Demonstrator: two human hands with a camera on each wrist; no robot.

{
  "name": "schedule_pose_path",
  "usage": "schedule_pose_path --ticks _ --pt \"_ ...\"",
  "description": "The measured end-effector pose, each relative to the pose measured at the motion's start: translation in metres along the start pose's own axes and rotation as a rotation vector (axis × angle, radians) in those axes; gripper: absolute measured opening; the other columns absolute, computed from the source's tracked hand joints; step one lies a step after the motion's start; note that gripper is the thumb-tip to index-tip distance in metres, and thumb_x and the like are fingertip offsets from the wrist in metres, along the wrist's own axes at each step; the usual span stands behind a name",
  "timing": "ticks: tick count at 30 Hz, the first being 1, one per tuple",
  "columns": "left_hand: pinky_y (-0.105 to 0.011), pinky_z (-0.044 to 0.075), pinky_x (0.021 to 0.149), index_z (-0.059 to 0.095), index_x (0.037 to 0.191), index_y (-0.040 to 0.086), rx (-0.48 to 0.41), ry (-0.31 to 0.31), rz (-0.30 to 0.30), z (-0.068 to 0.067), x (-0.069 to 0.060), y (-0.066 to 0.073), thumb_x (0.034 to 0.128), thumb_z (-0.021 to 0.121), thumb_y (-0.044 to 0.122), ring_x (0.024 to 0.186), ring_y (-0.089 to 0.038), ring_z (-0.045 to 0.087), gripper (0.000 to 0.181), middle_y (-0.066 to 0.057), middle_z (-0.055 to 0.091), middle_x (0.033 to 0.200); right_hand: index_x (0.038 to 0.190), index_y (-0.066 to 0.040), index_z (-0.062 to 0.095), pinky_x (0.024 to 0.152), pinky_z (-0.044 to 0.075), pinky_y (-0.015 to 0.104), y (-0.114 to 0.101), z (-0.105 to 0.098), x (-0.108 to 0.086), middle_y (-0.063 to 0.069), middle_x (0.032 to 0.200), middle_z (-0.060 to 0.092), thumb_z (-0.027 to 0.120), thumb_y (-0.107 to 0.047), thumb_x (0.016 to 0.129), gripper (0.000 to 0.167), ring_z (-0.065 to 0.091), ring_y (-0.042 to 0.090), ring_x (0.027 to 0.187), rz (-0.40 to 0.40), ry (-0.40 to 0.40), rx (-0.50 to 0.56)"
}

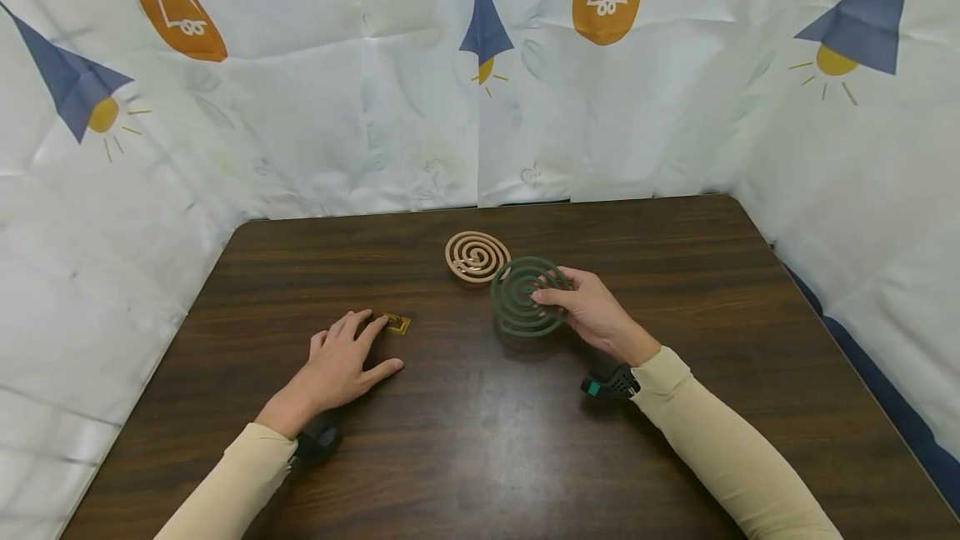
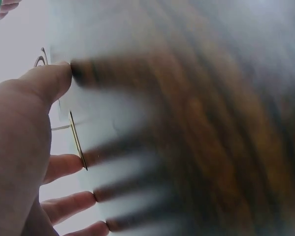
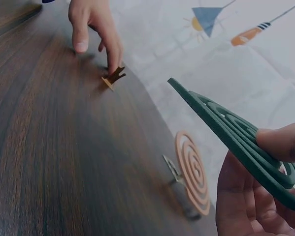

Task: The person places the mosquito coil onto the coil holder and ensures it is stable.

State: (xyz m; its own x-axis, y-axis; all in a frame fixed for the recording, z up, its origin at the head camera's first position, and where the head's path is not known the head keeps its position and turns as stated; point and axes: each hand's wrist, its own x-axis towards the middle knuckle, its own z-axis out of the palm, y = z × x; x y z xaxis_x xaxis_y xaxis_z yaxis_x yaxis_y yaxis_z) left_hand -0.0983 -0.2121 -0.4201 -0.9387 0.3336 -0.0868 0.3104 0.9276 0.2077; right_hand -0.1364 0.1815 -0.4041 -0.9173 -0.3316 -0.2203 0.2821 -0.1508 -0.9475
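1. You pinch a green spiral coil [image 1: 519,300] in your right hand [image 1: 596,311], just right of center in the head view, thumb on its upper face and the other fingers beneath.
2. The green coil is held tilted above the tabletop; the right wrist view shows it nearly edge-on, a gap separating it from the things below.
3. Your left hand [image 1: 333,369], left of center in the head view, is spread palm down, thumb held well out from the fingers.
4. Your left index fingertip meets the edge of a small gold-colored metal stand [image 1: 398,324], which has an upright piece rising from its flat base, as the upper left of the right wrist view shows.
5. A tan spiral coil [image 1: 475,257] sits above the center of the head frame, the green coil overlapping its right edge from that angle. A metal holder [image 3: 172,168] shows beside it, low in the right wrist frame.
6. Dark straps circle both your wrists, below light cream sleeves [image 1: 720,432].
7. Beneath it all, a dark wood-grain table [image 1: 480,457] fills the lower head frame.
8. White cloth [image 1: 375,132] printed with blue lamps and orange bulbs hangs across the top.
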Motion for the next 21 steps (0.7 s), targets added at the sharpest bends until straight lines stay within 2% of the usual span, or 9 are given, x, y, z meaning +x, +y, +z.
schedule_pose_path --ticks 6,16,21 --pt "-0.073 0.035 0.104 0.044 0.157 0.011 -0.008 0.008 0.018 0.002 0.001 0.006 0.0985 0.065 0.054 0.149 -0.053 0.034 0.075 -0.025 0.038 0.161 0.114 -0.007 0.059 0.077 0.061 0.026 0.002 0.005 0.003 -0.005 0.1 0.064 0.072 -0.008 0.096 0.022 0.067 0.009 0.086 0.001 -0.013 0.01" --pt "-0.071 0.035 0.106 0.045 0.157 0.012 -0.025 0.0 0.06 0.006 0.005 0.021 0.0983 0.066 0.052 0.151 -0.051 0.033 0.074 -0.022 0.038 0.163 0.128 -0.001 0.058 0.078 0.06 0.025 0.008 0.015 0.007 -0.005 0.101 0.065 0.069 -0.005 0.097 0.033 0.07 0.009 0.082 0.021 -0.018 -0.008" --pt "-0.071 0.035 0.106 0.045 0.157 0.012 -0.036 0.004 0.074 0.006 0.006 0.029 0.0974 0.067 0.052 0.153 -0.05 0.032 0.075 -0.022 0.038 0.162 0.129 0.0 0.058 0.076 0.06 0.024 0.008 0.019 0.009 -0.006 0.099 0.067 0.067 -0.003 0.097 0.034 0.07 0.008 0.08 0.017 -0.027 0.006"
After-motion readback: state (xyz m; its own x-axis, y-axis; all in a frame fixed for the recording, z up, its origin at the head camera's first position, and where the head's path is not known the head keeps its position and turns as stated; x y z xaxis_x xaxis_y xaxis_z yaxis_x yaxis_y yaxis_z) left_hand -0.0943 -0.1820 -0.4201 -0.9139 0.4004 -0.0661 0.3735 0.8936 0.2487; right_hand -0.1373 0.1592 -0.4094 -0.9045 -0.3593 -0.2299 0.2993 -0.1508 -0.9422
